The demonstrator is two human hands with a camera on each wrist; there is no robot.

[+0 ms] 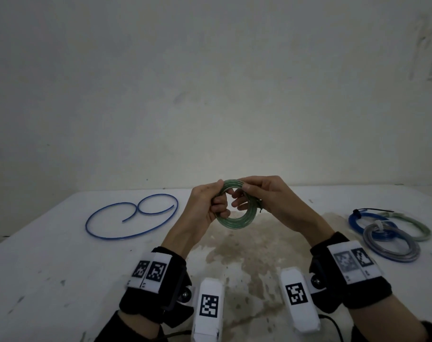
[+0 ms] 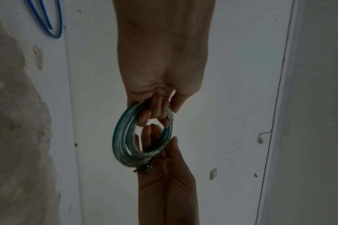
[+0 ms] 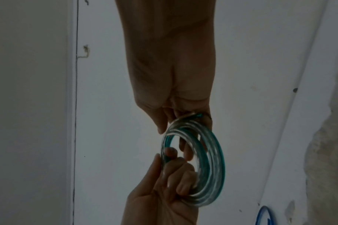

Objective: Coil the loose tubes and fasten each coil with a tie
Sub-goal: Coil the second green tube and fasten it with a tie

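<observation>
Both hands were raised together above the bench [image 1: 62,255], clamped on one green coil [image 1: 237,224] held between them. The left hand [image 1: 205,206] gripped the coil's left side, fingers curled through the ring and thumb over the top. The right hand [image 1: 264,193] pinched the right side, where a dark tie [image 1: 260,206] wrapped the strands, its short ends sticking out. The ring stood nearly upright, facing the person, its opening between the two palms. To the left on the bench, well apart from the hands, lay a loose blue tube [image 1: 126,218], curled open and untied, its long sweep running left to right; the left hand was nearer it. To the right lay three fastened coils [image 1: 387,230], overlapping; the right hand was nearer them.
</observation>
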